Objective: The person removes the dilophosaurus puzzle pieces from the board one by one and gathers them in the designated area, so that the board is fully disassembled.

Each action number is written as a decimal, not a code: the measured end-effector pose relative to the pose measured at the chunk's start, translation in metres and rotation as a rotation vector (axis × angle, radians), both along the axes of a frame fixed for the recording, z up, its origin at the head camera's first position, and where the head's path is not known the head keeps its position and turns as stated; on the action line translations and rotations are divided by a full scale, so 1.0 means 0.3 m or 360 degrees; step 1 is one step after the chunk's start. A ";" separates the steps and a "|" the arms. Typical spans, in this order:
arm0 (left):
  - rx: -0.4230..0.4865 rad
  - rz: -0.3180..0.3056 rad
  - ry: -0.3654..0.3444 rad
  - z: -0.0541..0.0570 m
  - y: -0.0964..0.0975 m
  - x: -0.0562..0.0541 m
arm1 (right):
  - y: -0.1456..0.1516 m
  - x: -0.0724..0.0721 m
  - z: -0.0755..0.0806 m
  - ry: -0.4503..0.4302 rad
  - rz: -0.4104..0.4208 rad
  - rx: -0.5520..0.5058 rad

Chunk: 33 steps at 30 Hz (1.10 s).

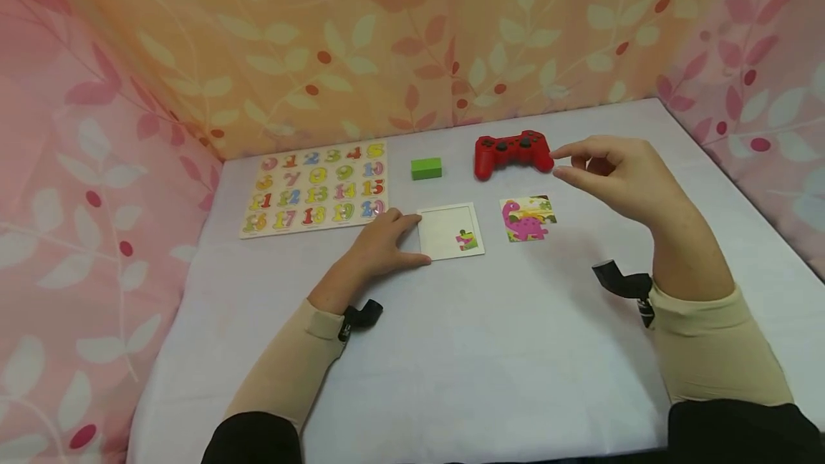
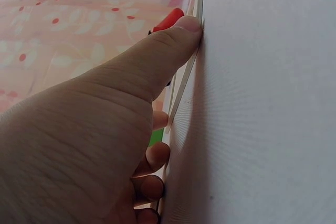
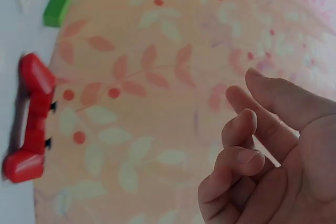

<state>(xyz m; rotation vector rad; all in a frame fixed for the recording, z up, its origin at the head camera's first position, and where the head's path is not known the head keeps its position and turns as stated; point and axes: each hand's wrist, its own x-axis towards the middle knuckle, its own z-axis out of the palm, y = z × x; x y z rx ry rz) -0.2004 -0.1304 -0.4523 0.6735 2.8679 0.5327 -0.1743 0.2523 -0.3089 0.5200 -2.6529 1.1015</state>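
Note:
In the head view, my left hand (image 1: pixel 380 243) grips the left side of a white square puzzle tray (image 1: pixel 446 257). Its thumb (image 2: pixel 173 40) presses the near edge, while the index fingertip is at the far left corner. One puzzle piece (image 1: pixel 466 240), green and pink, lies inside the tray toward the lower right. To the right, joined puzzle pieces (image 1: pixel 525 224) with a pink dinosaur lie flat on the table. My right hand (image 1: pixel 612 174) hovers above the table near the red game controller (image 1: pixel 512 152). Its fingers (image 3: pixel 239 129) are loosely bent, with nothing between them and the thumb.
A wooden number board (image 1: pixel 316 188) with colourful numerals lies at the back left. Behind the tray sits a green block (image 1: pixel 427 168). The white-covered table (image 1: pixel 477 356) meets patterned curtains (image 1: pixel 412 41) at the back and sides.

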 end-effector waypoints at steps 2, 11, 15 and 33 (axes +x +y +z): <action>-0.0003 -0.0001 0.0007 0.000 -0.001 -0.003 | -0.020 0.011 0.023 0.0007 0.0022 -0.0064; 0.0005 -0.0012 0.0012 0.003 -0.009 -0.004 | -0.136 0.047 0.041 -0.0029 0.0239 -0.0247; 0.0005 -0.0004 0.0013 0.009 -0.015 -0.002 | -0.203 0.051 0.013 -0.0109 0.0351 -0.0240; 0.0001 -0.0003 -0.0026 0.007 -0.003 0.000 | -0.380 -0.049 -0.324 -0.0864 0.0329 0.0171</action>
